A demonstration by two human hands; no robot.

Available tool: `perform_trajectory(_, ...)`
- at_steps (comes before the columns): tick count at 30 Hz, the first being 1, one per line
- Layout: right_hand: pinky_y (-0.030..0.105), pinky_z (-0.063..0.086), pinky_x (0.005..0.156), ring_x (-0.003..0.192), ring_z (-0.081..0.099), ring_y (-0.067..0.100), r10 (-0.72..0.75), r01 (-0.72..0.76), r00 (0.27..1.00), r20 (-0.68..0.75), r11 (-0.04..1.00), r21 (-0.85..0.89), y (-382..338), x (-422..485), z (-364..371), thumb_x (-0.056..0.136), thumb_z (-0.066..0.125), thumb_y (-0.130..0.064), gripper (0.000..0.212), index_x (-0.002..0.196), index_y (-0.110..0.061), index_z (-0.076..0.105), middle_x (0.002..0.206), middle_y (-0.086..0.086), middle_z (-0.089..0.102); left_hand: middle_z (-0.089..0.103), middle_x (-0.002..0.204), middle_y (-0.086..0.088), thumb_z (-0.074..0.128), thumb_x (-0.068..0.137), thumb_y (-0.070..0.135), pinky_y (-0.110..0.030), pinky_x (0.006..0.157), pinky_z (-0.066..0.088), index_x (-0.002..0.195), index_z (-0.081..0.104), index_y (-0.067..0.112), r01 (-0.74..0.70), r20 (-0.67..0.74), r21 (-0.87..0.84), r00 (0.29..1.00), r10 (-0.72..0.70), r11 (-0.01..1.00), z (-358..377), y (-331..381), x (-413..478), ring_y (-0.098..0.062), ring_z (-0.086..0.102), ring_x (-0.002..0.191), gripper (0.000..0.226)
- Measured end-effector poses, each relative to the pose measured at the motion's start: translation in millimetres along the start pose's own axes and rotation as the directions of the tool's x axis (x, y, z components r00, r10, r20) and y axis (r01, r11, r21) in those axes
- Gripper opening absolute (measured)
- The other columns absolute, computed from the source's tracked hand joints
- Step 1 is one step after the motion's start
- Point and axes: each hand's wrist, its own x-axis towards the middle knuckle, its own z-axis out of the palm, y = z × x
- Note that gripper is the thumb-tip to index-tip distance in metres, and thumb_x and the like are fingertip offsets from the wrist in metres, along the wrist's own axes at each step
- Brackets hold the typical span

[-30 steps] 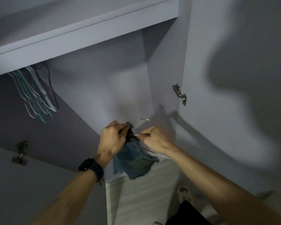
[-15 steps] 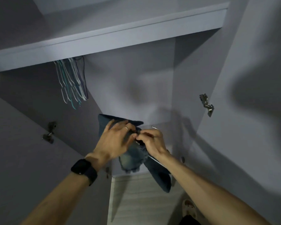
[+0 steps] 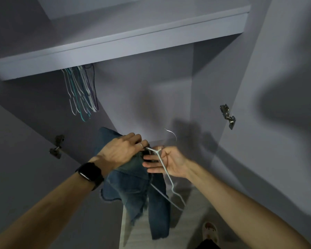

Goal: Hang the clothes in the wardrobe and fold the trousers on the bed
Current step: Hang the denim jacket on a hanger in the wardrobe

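Observation:
A blue denim garment (image 3: 140, 191) with frayed hems hangs in front of the open wardrobe. My left hand (image 3: 120, 151), with a black watch on its wrist, grips the garment's upper part against a white wire hanger (image 3: 169, 180). My right hand (image 3: 166, 163) holds the hanger just below its neck, palm turned up and fingers partly extended. The hanger's hook (image 3: 171, 133) points up toward the wardrobe's back wall. The lower arm of the hanger sticks out to the right of the denim.
Several empty wire hangers (image 3: 81, 92) hang bunched at the left under the wardrobe shelf (image 3: 115, 45). Both doors stand open, with hinges at left (image 3: 57, 146) and right (image 3: 227, 115). Pale floor (image 3: 192, 229) and a slippered foot (image 3: 209, 230) show below.
The denim has dropped lower and unfolded along the hanger. My right hand has opened out and shifted right, exposing the hanger's neck and hook.

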Motion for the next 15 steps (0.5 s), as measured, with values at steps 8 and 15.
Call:
perform_trajectory(8, 0.041, 0.062, 0.068, 0.063, 0.071, 0.020, -0.391, 0.133, 0.911, -0.134, 0.584, -0.801, -3.3, 40.1, 45.5, 0.088, 0.075, -0.026, 0.011, 0.082, -0.021, 0.068, 0.081, 0.005, 0.073, 0.055, 0.084, -0.007, 0.058, 0.074, 0.000, -0.037, 0.049, 0.051, 0.114, 0.062, 0.018, 0.053, 0.028, 0.106, 0.998, -0.056, 0.993, -13.7, -21.7, -43.0, -0.027, 0.055, 0.066, 0.044)
perform_trajectory(15, 0.031, 0.037, 0.064, 0.087, 0.063, 0.036, -0.567, -0.051, 0.761, 0.314, -0.536, -0.843, -22.3, 53.5, 59.5, 0.096, 0.053, -0.037, 0.019, 0.100, -0.019, 0.057, 0.096, 0.008, 0.064, 0.052, 0.082, -0.009, 0.038, 0.083, 0.010, -0.037, 0.050, 0.045, 0.113, 0.056, 0.019, 0.179, -0.015, 0.182, 0.984, -0.180, 0.967, -21.1, -21.2, -63.6, -0.029, 0.052, 0.065, 0.037)
